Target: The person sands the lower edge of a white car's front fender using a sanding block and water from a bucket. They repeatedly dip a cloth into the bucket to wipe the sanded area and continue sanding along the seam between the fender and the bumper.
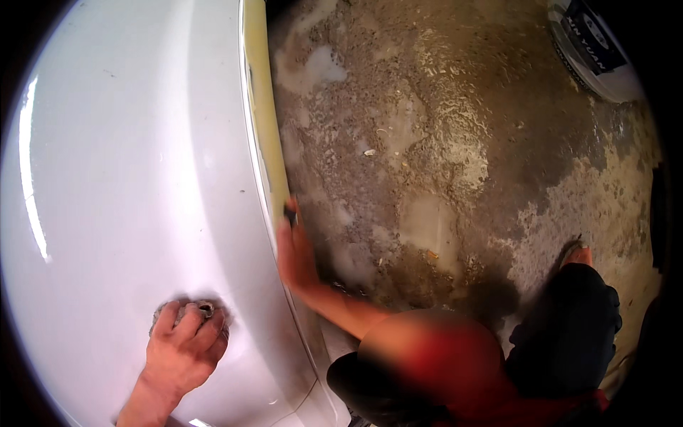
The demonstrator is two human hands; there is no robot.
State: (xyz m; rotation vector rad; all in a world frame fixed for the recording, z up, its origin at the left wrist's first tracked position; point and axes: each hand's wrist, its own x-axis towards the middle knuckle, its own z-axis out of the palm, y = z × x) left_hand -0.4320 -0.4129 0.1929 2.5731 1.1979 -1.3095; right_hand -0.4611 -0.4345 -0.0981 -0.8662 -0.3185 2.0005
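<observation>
My left hand (pixel 183 349) rests on the glossy white panel (pixel 128 171), which looks like a car's bodywork. Its fingers are curled over a grey crumpled wad (pixel 222 319), perhaps a cloth, pressed against the surface. Reaching across from the lower right, my right hand (pixel 293 252) lies along the panel's right-hand edge, slightly smeared by motion. A small dark block (pixel 290 213) shows at its fingers, against a dull yellow strip (pixel 268 128) that runs down this edge. The underside of the block and most of the wad are hidden by my fingers.
Right of the panel lies a wet, rough concrete floor (pixel 398 142) with pale patches and small bits of debris. A white bucket (pixel 612 78) with a dark label stands at the upper right. My dark-clad leg (pixel 569 327) and foot (pixel 580 255) are at the lower right.
</observation>
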